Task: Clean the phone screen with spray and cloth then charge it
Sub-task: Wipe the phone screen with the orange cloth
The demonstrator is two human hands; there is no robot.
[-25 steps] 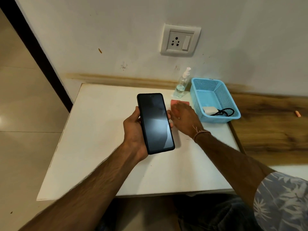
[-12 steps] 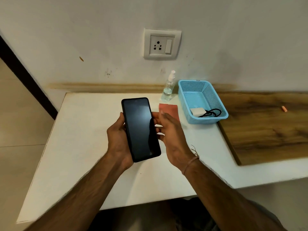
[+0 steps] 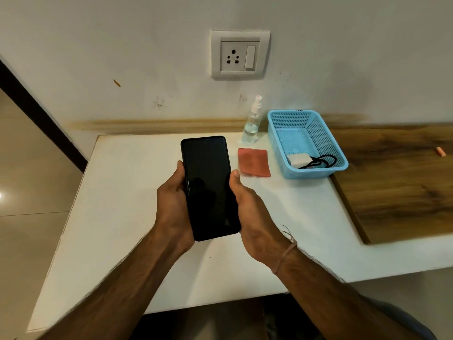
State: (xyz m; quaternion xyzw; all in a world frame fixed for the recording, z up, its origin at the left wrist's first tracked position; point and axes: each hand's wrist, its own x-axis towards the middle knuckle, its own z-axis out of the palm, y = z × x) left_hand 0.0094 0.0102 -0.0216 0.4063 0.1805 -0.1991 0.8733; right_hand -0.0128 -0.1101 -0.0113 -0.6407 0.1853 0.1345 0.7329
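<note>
A black phone [image 3: 209, 185] with a dark screen faces up above the white table [image 3: 127, 217]. My left hand [image 3: 172, 207] grips its left edge. My right hand [image 3: 247, 212] grips its right edge, thumb on the rim. A small red cloth [image 3: 253, 161] lies flat on the table to the right of the phone. A clear spray bottle [image 3: 252, 123] with a white nozzle stands upright by the wall behind the cloth. A white charger [image 3: 297, 160] with a black cable [image 3: 321, 161] lies in the blue basket [image 3: 278, 143].
A white wall socket [image 3: 240, 54] with a switch sits above the table. A brown wooden surface [image 3: 397, 177] adjoins the table on the right, with a small orange item [image 3: 440, 151] on it. Tiled floor lies to the left.
My right hand left the cloth and came to the phone's right edge; it now grips it together with the left hand. The phone has moved a little nearer to me.
</note>
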